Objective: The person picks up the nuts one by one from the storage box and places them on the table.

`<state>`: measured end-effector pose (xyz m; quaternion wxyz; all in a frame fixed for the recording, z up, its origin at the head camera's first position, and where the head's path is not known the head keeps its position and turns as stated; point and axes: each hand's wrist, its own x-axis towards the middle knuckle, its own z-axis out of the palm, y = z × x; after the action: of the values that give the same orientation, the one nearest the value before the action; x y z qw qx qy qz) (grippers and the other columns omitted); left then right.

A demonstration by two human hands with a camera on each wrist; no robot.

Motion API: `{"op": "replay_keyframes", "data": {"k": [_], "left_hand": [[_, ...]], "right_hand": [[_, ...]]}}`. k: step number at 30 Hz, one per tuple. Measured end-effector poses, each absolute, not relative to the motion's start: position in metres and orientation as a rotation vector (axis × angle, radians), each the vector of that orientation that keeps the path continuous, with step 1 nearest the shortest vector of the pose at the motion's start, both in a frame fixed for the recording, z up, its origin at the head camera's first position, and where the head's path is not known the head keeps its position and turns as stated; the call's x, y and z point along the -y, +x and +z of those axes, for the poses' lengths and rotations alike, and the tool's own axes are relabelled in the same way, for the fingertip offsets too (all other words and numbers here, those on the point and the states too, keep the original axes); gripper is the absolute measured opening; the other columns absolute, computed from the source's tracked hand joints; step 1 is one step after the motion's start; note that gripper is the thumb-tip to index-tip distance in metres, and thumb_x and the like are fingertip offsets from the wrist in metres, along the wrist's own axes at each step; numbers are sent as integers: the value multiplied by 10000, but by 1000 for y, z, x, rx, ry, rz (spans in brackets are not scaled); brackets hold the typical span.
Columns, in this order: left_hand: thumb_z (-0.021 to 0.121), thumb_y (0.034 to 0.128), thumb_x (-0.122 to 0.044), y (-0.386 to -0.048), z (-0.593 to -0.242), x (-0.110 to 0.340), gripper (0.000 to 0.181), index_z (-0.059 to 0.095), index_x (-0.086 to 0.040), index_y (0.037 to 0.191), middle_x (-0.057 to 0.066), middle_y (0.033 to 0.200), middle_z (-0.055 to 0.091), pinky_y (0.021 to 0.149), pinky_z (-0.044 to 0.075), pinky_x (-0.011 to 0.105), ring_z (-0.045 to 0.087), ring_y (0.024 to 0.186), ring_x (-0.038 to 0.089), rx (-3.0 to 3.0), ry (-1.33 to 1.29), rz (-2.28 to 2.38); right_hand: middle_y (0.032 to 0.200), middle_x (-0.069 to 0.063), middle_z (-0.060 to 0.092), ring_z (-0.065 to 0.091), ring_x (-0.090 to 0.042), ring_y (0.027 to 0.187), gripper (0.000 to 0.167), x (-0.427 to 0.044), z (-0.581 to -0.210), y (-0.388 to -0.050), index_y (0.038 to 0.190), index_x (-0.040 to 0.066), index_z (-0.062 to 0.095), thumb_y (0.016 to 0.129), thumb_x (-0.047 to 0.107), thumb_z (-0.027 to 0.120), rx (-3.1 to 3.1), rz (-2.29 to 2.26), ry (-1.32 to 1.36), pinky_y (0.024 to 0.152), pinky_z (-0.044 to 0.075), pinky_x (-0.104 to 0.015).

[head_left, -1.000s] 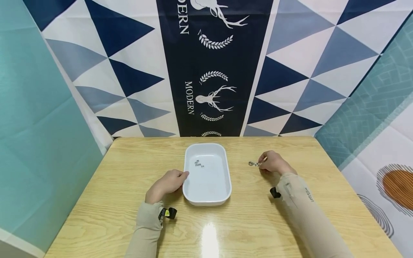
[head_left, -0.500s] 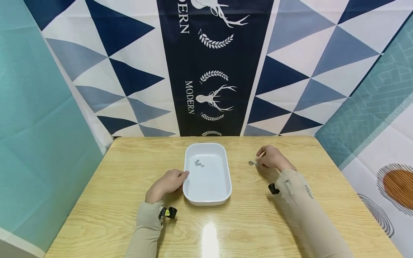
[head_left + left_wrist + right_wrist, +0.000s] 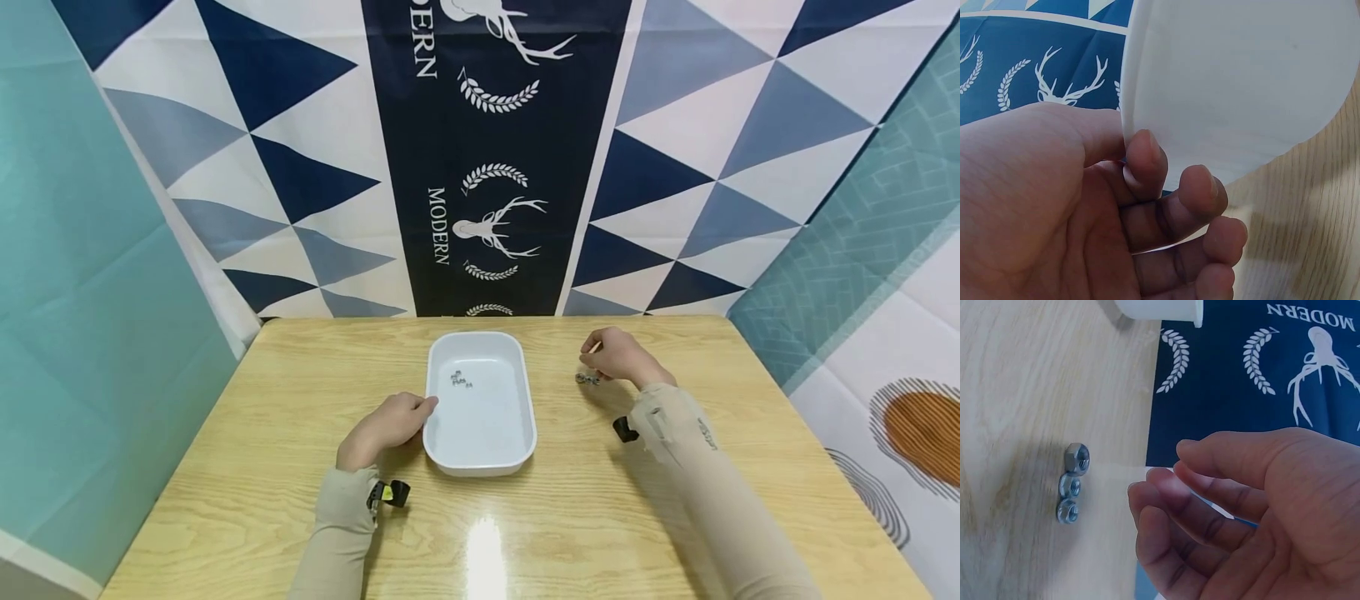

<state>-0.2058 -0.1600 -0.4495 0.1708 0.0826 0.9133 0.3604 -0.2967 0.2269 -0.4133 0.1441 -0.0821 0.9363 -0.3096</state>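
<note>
- Left hand (image 3: 390,425): fingers (image 3: 1200,187) are pinching the left wall of the white tray (image 3: 480,437); the thumb is reaching over the rim while fingertips are curling against the outer face.
- Right hand (image 3: 621,358): fingers (image 3: 1154,534) are hanging relaxed and loosely curved, gripping nothing; the hand is hovering to the right of the tray, well apart from it.
- Three metal nuts (image 3: 1065,485): lying on the surface to the right of the tray, just beside the right hand. They are forming a row that is pointing away from the tray, neighbours apparently touching; the nut nearest the tray is looking larger than the other two.
- Small metal pieces (image 3: 459,381): resting inside the tray on its floor, clustering toward the far left part; too small to count or identify surely.
- Tray: standing flat on the wood-grain surface (image 3: 570,533), its long sides running from near to far.
- Black devices: one (image 3: 399,493) is sitting at the left wrist, left of the tray's near end; another (image 3: 624,430) is sitting at the right wrist, right of the tray.
- Patterned cloth (image 3: 517,137): hanging beyond the tray's far end, its dark band showing white deer heads and "MODERN".
</note>
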Motion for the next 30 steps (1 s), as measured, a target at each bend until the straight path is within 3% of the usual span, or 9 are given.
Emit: {"op": "replay_keyframes", "data": {"k": [9,19,26,30], "left_hand": [[386,1117,-371,-206,-450,160,510,644,-101,769,-5,523,439,543,374,276,410,477,142,-2578,250,1046],[386,1117,-364,-205,-451,160,519,659,-64,793,-10,518,421,539,368,277,398,475,140,-2581,256,1056],[385,1117,-360,-205,-451,160,517,640,-86,760,-8,525,435,568,396,282,425,486,140,-2588,257,1055],[386,1116,-361,-205,-451,161,516,648,-87,766,-9,530,440,577,403,279,433,493,137,-2593,256,1051]], "right_hand": [[764,-173,687,669,-218,646,213,-230,-424,-297,1109,-71,648,1024,112,578,-2666,-890,-204,677,601,-383],[760,-143,701,670,-198,658,201,-234,-437,-298,1072,-50,667,1019,120,573,-2681,-842,-178,660,587,-360],[759,-131,706,639,-187,651,208,-235,-441,-298,1042,-48,679,1010,120,560,-2698,-823,-206,598,511,-283],[759,-140,704,644,-190,649,197,-234,-438,-297,1039,-49,673,1007,113,566,-2689,-849,-197,613,537,-312]]}}
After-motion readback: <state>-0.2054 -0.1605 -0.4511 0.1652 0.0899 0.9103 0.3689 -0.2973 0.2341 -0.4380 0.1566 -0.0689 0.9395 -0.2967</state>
